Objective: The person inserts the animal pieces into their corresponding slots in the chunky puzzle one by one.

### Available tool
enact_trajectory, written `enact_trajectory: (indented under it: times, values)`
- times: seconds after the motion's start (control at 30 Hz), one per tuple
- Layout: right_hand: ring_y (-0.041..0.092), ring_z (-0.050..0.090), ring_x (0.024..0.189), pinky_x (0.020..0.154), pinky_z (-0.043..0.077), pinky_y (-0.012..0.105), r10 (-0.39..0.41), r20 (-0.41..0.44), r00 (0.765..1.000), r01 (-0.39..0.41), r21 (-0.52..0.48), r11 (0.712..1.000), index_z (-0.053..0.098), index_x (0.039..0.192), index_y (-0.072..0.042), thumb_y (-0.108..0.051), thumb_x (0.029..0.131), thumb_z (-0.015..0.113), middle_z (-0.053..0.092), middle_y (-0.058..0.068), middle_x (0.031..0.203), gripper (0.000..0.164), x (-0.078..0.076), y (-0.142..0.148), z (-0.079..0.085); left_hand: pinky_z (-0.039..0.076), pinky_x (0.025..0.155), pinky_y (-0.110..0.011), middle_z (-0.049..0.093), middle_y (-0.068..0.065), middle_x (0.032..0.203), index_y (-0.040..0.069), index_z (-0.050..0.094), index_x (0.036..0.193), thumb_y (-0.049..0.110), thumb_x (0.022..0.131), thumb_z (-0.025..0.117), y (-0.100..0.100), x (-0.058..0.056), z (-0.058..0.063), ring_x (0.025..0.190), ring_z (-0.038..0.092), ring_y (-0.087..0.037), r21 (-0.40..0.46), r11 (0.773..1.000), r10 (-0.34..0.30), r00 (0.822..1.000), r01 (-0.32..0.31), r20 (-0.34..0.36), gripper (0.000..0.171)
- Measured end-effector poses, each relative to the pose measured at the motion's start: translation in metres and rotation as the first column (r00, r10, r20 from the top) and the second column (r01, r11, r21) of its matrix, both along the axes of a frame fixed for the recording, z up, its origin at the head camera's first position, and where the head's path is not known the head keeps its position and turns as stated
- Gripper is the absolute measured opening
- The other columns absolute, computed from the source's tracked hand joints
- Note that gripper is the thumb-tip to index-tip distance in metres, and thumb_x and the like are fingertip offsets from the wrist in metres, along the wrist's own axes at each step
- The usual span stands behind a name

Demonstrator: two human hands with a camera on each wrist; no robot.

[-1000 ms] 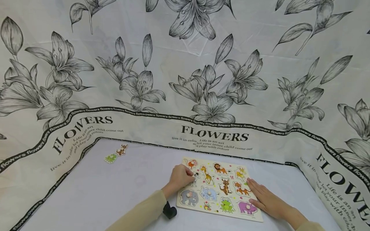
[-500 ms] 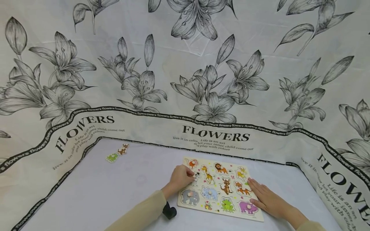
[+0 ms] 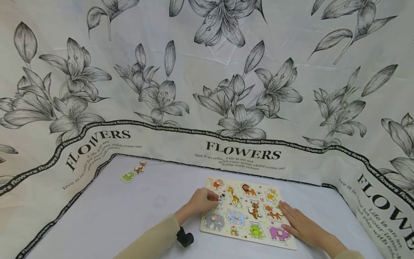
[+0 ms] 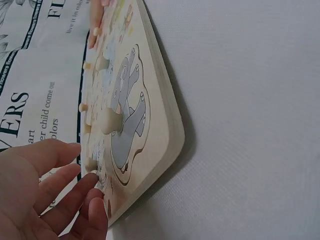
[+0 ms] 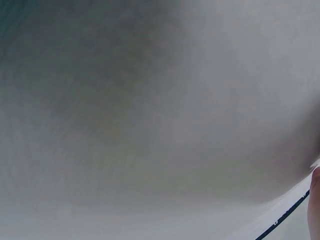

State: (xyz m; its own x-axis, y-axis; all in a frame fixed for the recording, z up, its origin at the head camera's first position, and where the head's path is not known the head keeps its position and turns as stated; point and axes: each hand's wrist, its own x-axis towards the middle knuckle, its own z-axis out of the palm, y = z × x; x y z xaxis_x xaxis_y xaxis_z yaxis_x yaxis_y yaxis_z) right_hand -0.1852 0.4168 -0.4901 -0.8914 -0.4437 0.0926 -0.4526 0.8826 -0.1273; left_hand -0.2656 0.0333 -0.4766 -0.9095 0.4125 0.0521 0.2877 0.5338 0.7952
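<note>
A wooden animal puzzle board [image 3: 240, 230] lies on the white-covered table. At its left side my left hand [image 3: 201, 200] has loosely bent fingers by the zebra piece [image 3: 221, 202]. In the left wrist view, the thumb and fingers stand apart near a round wooden knob [image 4: 91, 164], not visibly pinching it. My right hand [image 3: 302, 225] lies with straight fingers along the board's right edge, fingertips touching it. The right wrist view is blurred cloth with a sliver of finger [image 5: 315, 205].
A loose kangaroo piece [image 3: 140, 167] and a loose frog piece [image 3: 127, 176] lie at the far left of the table. The elephant piece [image 3: 214, 221] and hippo piece [image 3: 279, 233] sit in the board. Flower-printed cloth [image 3: 174, 144] rises behind.
My left forearm has drawn slightly leftward from the board, and more of the zebra piece shows. The right hand keeps its place on the board's edge. The view has shifted a little.
</note>
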Motion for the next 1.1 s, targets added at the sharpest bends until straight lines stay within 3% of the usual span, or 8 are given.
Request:
enact_trajectory:
  times: [0.17, 0.47, 0.63, 0.9, 1.1]
  values:
    - [-0.024, -0.018, 0.13, 0.101, -0.016, 0.0, 0.009, -0.022, 1.0, -0.009, 0.006, 1.0, 0.033, 0.147, 0.0, -0.041, 0.098, 0.05, 0.037, 0.026, 0.148, 0.066, -0.001, 0.0, -0.002, 0.043, 0.063, -0.019, 0.064, 0.001, 0.087, 0.007, 0.072, 0.108, 0.011, 0.082, 0.072, -0.009, 0.004, -0.002, 0.076, 0.051, -0.009, 0.021, 1.0, -0.004, 1.0, 0.003, 0.031, 0.027]
    - [-0.024, -0.02, 0.13, 0.1, -0.017, -0.001, 0.01, 0.004, 1.0, -0.01, 0.009, 1.0, 0.028, 0.149, -0.002, -0.042, 0.098, 0.048, 0.035, 0.026, 0.149, 0.068, -0.002, 0.001, -0.002, 0.049, 0.067, -0.021, 0.071, -0.006, 0.106, 0.006, 0.07, 0.111, 0.008, 0.082, 0.07, -0.032, 0.004, -0.006, 0.084, 0.06, -0.011, 0.057, 0.998, 0.028, 1.0, -0.028, -0.012, 0.029]
    - [-0.023, -0.02, 0.131, 0.101, -0.017, 0.0, 0.024, -0.028, 0.999, -0.023, 0.021, 1.0, 0.029, 0.149, -0.002, -0.041, 0.098, 0.048, 0.038, 0.025, 0.148, 0.067, -0.002, 0.002, -0.005, 0.05, 0.068, -0.021, 0.071, -0.007, 0.103, 0.006, 0.07, 0.111, 0.007, 0.082, 0.068, -0.049, 0.002, -0.008, 0.085, 0.063, -0.012, 0.076, 0.996, 0.054, 0.998, -0.052, -0.02, 0.028]
    - [-0.025, -0.021, 0.128, 0.098, -0.018, -0.001, -0.026, 0.044, 0.999, 0.027, -0.002, 1.0, 0.028, 0.149, -0.002, -0.045, 0.098, 0.047, 0.033, 0.025, 0.151, 0.07, -0.003, 0.002, -0.006, 0.049, 0.066, -0.02, 0.071, -0.01, 0.1, 0.004, 0.07, 0.109, 0.004, 0.082, 0.068, -0.072, 0.002, -0.006, 0.081, 0.062, -0.012, 0.101, 0.99, 0.105, 0.993, -0.099, -0.057, 0.027]
    - [-0.025, -0.019, 0.129, 0.099, -0.017, -0.001, -0.008, 0.017, 1.0, 0.008, -0.004, 1.0, 0.03, 0.148, 0.0, -0.043, 0.098, 0.048, 0.035, 0.026, 0.15, 0.068, -0.003, 0.001, -0.005, 0.048, 0.067, -0.021, 0.072, -0.009, 0.098, 0.004, 0.071, 0.107, 0.004, 0.082, 0.068, -0.091, 0.0, -0.004, 0.08, 0.061, -0.011, 0.094, 0.984, 0.158, 0.982, -0.149, -0.107, 0.025]
